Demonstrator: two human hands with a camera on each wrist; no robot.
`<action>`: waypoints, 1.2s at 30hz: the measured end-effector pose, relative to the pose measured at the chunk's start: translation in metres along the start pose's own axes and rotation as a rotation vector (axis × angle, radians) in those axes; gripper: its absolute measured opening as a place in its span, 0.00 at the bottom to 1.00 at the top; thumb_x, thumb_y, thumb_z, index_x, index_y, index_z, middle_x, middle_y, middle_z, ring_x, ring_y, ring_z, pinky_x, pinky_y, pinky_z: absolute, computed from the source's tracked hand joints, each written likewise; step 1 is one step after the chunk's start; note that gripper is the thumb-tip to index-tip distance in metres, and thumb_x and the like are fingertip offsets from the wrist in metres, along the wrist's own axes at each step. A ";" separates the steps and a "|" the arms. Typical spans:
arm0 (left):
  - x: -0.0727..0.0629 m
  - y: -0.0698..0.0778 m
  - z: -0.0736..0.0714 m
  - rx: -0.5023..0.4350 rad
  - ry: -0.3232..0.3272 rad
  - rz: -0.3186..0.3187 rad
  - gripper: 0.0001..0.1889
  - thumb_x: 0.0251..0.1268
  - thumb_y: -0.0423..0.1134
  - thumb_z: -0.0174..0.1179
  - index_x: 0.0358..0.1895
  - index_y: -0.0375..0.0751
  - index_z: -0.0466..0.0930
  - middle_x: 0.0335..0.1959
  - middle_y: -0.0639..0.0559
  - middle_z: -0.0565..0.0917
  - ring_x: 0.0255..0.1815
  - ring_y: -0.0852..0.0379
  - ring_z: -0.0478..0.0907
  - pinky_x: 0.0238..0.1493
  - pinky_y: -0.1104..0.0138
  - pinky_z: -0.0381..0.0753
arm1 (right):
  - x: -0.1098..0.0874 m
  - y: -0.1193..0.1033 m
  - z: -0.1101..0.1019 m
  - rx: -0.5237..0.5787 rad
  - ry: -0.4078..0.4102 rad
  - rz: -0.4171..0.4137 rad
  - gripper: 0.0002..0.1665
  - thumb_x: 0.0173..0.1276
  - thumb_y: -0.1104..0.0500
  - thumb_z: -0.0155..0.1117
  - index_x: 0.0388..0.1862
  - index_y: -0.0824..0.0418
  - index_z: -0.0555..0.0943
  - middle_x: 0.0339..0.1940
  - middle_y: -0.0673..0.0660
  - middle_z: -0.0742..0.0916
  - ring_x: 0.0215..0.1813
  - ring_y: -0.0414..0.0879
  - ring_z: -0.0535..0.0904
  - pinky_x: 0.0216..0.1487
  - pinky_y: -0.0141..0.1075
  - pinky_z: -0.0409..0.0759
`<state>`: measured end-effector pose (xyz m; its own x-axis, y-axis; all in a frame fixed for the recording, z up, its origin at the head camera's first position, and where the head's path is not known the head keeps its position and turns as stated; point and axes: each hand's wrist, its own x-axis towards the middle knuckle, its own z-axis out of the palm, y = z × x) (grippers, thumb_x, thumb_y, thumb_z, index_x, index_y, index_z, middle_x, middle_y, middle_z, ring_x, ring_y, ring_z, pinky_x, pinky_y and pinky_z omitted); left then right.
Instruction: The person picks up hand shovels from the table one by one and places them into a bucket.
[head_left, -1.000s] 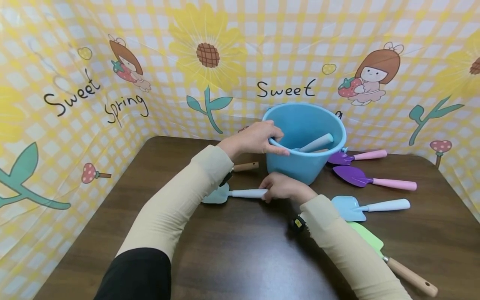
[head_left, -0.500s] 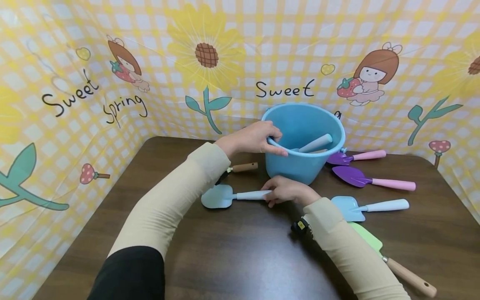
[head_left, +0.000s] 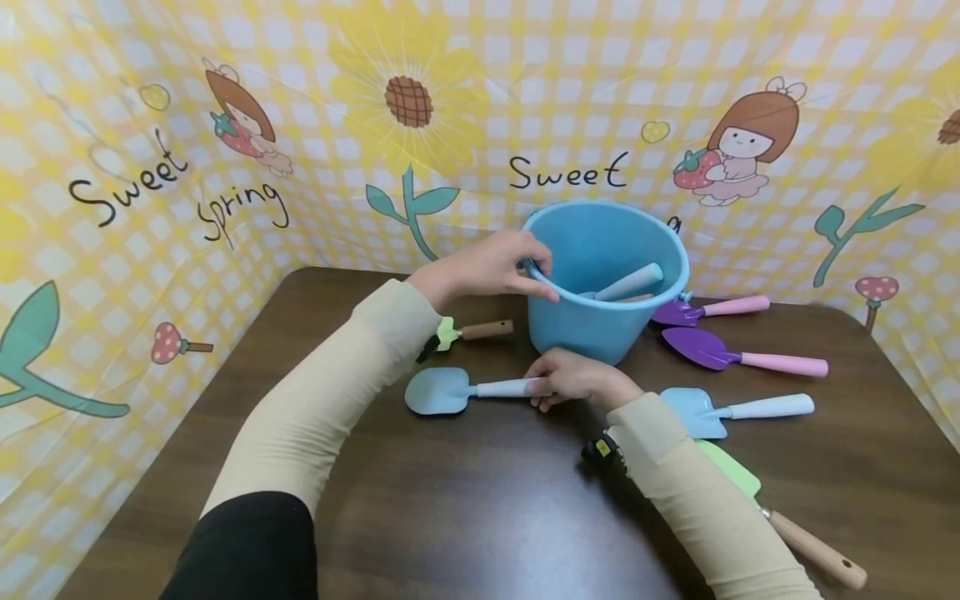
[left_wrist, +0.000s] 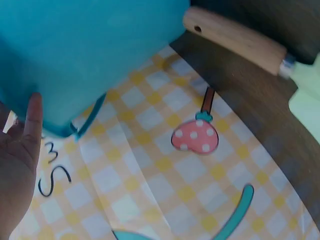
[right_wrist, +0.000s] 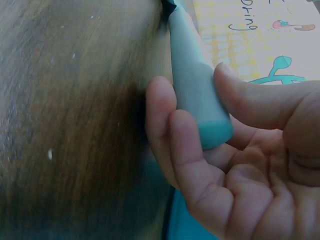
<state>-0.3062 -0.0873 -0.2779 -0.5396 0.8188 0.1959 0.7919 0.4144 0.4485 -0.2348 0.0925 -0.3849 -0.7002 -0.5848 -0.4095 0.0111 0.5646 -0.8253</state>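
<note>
My left hand (head_left: 487,268) grips the near left rim of a light blue bucket (head_left: 592,329), thumb outside and fingers over the edge. In the left wrist view, a finger of that hand lies along the bucket wall (left_wrist: 100,50). A pale blue garden trowel (head_left: 438,392) lies low over the table in front of the bucket, blade to the left. Its handle end is pinched by my right hand (head_left: 573,377). The right wrist view shows the trowel's handle (right_wrist: 195,75), tipped in teal, between thumb and fingers. Inside the bucket, a pale blue handle (head_left: 632,282) leans to the right.
Behind the trowel lies a small green tool with a wooden handle (head_left: 487,329). To the right are two purple trowels with pink handles (head_left: 783,364), a light blue shovel (head_left: 693,411) and a green trowel with a wooden handle (head_left: 813,546). A patterned cloth (head_left: 300,225) backs the table.
The right hand has taken the trowel's handle between thumb and fingers and shifted slightly right with it. The left forearm has moved left, uncovering the trowel's blade and the small green tool.
</note>
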 end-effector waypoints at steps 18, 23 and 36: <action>-0.009 -0.005 -0.006 -0.038 0.044 -0.006 0.09 0.60 0.43 0.71 0.36 0.41 0.86 0.39 0.48 0.86 0.43 0.53 0.77 0.50 0.63 0.77 | -0.023 0.014 -0.015 0.038 -0.027 -0.017 0.13 0.76 0.67 0.52 0.48 0.76 0.80 0.31 0.55 0.84 0.32 0.41 0.81 0.45 0.35 0.83; -0.008 -0.008 -0.005 -0.067 0.044 -0.002 0.08 0.59 0.41 0.72 0.36 0.40 0.88 0.38 0.47 0.86 0.42 0.54 0.77 0.48 0.64 0.77 | -0.033 0.019 -0.020 0.039 -0.029 -0.023 0.14 0.76 0.66 0.52 0.49 0.75 0.80 0.31 0.55 0.84 0.33 0.41 0.80 0.46 0.35 0.83; -0.005 -0.011 -0.001 -0.116 0.062 -0.014 0.07 0.59 0.40 0.72 0.34 0.41 0.88 0.35 0.50 0.86 0.41 0.52 0.73 0.48 0.59 0.73 | -0.073 0.025 -0.041 0.043 0.002 -0.074 0.15 0.76 0.65 0.52 0.53 0.75 0.79 0.34 0.56 0.84 0.36 0.44 0.80 0.48 0.37 0.82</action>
<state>-0.3121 -0.0965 -0.2832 -0.5698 0.7856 0.2410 0.7476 0.3738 0.5490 -0.2127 0.1728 -0.3598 -0.7013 -0.6232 -0.3460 -0.0102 0.4940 -0.8694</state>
